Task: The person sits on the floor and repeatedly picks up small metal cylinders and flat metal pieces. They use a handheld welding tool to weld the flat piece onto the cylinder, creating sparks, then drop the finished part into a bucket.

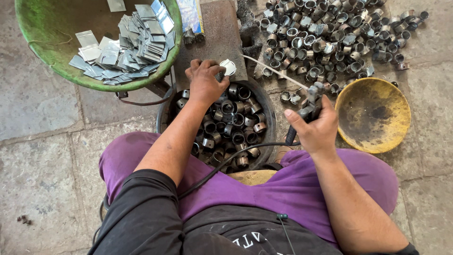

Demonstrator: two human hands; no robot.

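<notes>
Left hand [204,81] is gripping a ring [220,75] over the tub [265,106]; right hand [314,126] is clenching the welding holder [309,106], rod [273,70] aimed toward it.

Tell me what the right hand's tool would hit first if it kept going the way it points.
Probably the loose metal rings on the floor just ahead of the tool in the right hand, though depth is unclear.

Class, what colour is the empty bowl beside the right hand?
Yellow, stained dark inside; head view.
</notes>
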